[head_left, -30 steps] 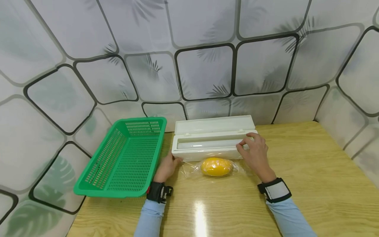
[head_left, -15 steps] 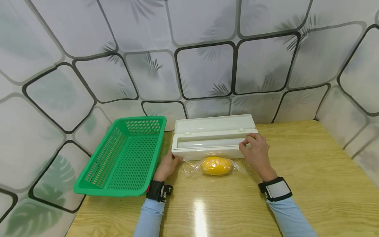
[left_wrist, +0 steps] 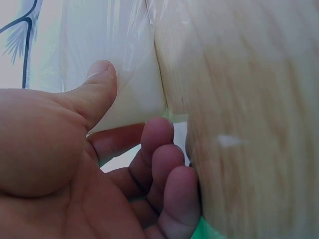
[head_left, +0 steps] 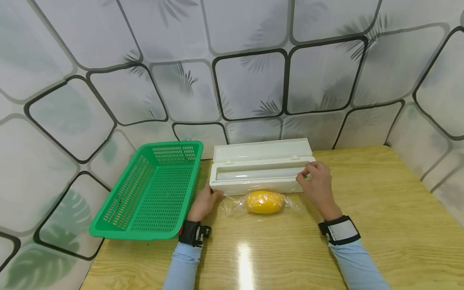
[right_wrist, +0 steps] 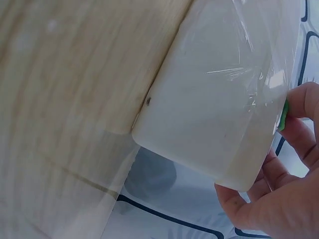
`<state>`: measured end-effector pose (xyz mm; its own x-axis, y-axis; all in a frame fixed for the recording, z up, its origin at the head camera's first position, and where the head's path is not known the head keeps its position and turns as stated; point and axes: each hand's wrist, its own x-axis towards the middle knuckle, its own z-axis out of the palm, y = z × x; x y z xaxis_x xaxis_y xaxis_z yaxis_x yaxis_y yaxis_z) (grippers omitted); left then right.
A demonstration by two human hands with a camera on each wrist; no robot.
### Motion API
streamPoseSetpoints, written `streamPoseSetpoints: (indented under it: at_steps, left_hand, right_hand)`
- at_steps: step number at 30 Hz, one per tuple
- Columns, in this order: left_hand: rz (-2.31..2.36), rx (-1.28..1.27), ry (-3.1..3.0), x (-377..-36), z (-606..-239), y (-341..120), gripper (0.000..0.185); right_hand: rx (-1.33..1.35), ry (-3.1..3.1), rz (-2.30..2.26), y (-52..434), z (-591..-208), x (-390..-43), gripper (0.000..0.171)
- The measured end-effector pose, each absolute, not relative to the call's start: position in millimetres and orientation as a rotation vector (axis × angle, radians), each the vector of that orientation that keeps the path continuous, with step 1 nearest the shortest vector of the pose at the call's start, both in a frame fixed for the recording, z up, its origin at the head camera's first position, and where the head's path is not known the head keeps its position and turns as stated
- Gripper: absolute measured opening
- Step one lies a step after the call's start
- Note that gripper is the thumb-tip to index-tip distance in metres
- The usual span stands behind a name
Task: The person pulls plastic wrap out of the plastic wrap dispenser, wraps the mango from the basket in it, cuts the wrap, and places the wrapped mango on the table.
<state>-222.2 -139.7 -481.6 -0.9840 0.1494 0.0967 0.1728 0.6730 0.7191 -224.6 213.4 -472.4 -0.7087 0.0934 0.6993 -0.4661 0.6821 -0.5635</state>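
The right hand (head_left: 316,184) pinches the green cutter (right_wrist: 283,115) at the dispenser (head_left: 253,177); the left hand (head_left: 204,203), fingers loosely curled, braces its end. The film (head_left: 232,203) over the lemon (head_left: 264,202) could bunch or tear unevenly if the dispenser shifts.

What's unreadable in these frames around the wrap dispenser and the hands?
- Head view: the right hand covers the right end of the cling-film dispenser, hiding its grip.
- Head view: left hand fingertips are hidden behind the dispenser's left corner.
- Right wrist view: a green sliver at the fingers is too small to identify.
- Wrist views: the wrapped yellow fruit is out of frame.
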Motion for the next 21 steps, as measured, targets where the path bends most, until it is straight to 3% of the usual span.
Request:
streamPoseSetpoints:
  at_steps: [21]
  left_hand:
    - [-1.234, -0.246, -2.873, -222.6, -481.7, -139.1, 0.042]
  right_hand:
    - [0.338, -2.236, 0.94, 228.3, -468.7, -226.1, 0.02]
